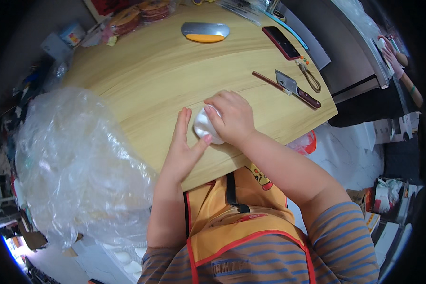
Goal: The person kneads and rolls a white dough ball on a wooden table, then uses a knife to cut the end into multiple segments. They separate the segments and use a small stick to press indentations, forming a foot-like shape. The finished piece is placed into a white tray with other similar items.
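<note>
A smooth white lump of dough or clay (203,122) rests on the wooden tabletop (156,78), close to its front edge. Over its right side curls my right hand (233,115), fingers bent around the far rim and thumb lying on top. My left hand (184,142) stands at the lump's left with the fingers straight and the thumb spread away from them. That thumb's tip touches the near side of the lump, while the fingers seem slightly apart from it. The lump's right part is hidden beneath my right hand.
To the right lie a small cleaver (287,82), a thin brown stick (269,81) and a phone (281,42). A scraper (205,32) lies at the back. Clear plastic sheeting (81,159) bulges at the left. Another person's hands (392,56) work at far right.
</note>
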### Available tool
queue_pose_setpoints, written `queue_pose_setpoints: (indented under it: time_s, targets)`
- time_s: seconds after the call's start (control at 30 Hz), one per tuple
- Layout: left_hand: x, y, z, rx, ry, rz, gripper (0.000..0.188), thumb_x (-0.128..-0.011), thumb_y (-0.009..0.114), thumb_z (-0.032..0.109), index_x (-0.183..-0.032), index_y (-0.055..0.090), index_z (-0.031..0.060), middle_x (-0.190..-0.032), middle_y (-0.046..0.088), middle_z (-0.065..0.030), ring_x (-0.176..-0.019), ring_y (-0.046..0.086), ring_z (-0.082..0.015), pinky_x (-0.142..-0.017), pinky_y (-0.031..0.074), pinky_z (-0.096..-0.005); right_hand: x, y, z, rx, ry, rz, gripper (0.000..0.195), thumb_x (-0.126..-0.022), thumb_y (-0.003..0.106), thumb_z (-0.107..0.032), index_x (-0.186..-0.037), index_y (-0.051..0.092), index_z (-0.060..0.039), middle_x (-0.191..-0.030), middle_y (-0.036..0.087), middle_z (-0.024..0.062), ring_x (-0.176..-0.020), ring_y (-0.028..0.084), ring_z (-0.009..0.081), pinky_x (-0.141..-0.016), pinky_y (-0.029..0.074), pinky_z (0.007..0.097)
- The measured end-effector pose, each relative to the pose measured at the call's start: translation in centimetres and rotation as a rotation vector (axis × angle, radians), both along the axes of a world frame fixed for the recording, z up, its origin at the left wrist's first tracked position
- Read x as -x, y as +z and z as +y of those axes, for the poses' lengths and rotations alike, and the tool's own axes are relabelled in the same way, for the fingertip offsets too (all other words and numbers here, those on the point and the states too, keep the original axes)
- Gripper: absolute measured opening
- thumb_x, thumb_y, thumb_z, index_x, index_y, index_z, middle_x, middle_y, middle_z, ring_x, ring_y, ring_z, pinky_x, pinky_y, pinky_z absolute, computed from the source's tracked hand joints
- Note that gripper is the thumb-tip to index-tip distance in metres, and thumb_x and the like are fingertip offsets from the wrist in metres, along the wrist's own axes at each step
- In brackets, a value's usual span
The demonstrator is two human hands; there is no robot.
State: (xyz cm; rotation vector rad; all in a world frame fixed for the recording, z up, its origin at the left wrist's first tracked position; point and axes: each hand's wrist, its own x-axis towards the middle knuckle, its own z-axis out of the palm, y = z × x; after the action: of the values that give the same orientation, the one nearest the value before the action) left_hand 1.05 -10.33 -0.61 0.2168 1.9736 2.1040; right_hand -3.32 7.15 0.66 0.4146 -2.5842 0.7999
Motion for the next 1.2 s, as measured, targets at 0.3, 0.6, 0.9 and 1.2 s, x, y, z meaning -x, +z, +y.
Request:
queue_pose_setpoints:
  time_s: [0.3, 0.6, 0.9, 1.2]
  targets:
    - [0.5, -1.3, 1.6, 0.802, 0.202, 0.252, 0.099, -0.081, 0.073, 0.045, -0.146, 0.023, -0.0103, -0.154, 0.023, -0.0303, -0.148, 0.012, -0.0413, -0.117, 0.007, -0.0527, 9.1, -3.0, -0.4, -0.001, -0.051, -0.072, 0.026, -0.087, 0.052, -0.022, -0.077, 0.072, -0.0104, -0.079, 0.066, 0.0089, -0.084, 0.06, 0.0298, -0.077, 0.047, 0.0437]
    - [6.9, 1.3, 7.6, 0.362, 0.484, 0.097, 0.088, -0.079, 0.076, 0.04, -0.141, 0.032, -0.0044, -0.14, 0.043, -0.0253, -0.134, 0.039, -0.0344, -0.111, 0.03, -0.0461, 13.5, -2.9, -0.7, 0.863, 0.01, -0.697, 0.041, -0.094, 0.045, -0.038, -0.101, 0.071, -0.0068, -0.103, 0.071, 0.0103, -0.096, 0.063, 0.0258, -0.087, 0.046, 0.0387]
    - [-2.3, 4.9, 7.8, 0.599, 0.075, 0.182, 0.073, -0.072, 0.082, 0.023, -0.136, 0.049, 0.0076, -0.122, 0.062, -0.0142, -0.107, 0.064, -0.0243, -0.091, 0.051, -0.0366, 0.4, 6.2, 5.5, 0.727, 0.149, -0.704, 0.045, -0.095, 0.051, -0.04, -0.117, 0.066, -0.0034, -0.114, 0.067, 0.009, -0.102, 0.06, 0.0223, -0.091, 0.045, 0.0347]
    - [-0.9, 1.2, 6.5, 0.52, -0.033, 0.401, 0.054, -0.077, 0.068, 0.013, -0.126, 0.048, 0.0019, -0.122, 0.055, -0.0191, -0.108, 0.057, -0.0379, -0.088, 0.051, -0.0432, -3.8, 1.8, 2.1, -0.065, 0.233, 0.28, 0.045, -0.081, 0.061, -0.044, -0.108, 0.068, -0.0078, -0.107, 0.064, 0.0119, -0.099, 0.059, 0.0341, -0.087, 0.046, 0.0446]
